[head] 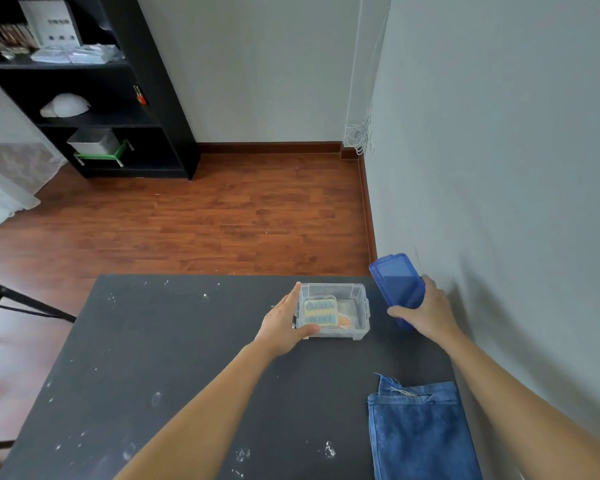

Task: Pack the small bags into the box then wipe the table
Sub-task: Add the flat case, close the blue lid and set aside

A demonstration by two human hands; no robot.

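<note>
A clear plastic box (pixel 359 308) stands on the dark table (pixel 174 358) near its far edge. Inside it lie small bags (pixel 321 311), one with blue and yellow contents, and something orange beside it. My left hand (pixel 284 323) grips the box's left end, thumb at the near corner. My right hand (pixel 426 310) holds the blue lid (pixel 395 282) tilted up, to the right of the box and above the table. A folded blue denim cloth (pixel 420 431) lies at the table's near right.
White smudges and specks dot the tabletop. A grey wall (pixel 499 168) runs close along the table's right side. Beyond the table is wooden floor and a black shelf unit (pixel 94 98) at the far left.
</note>
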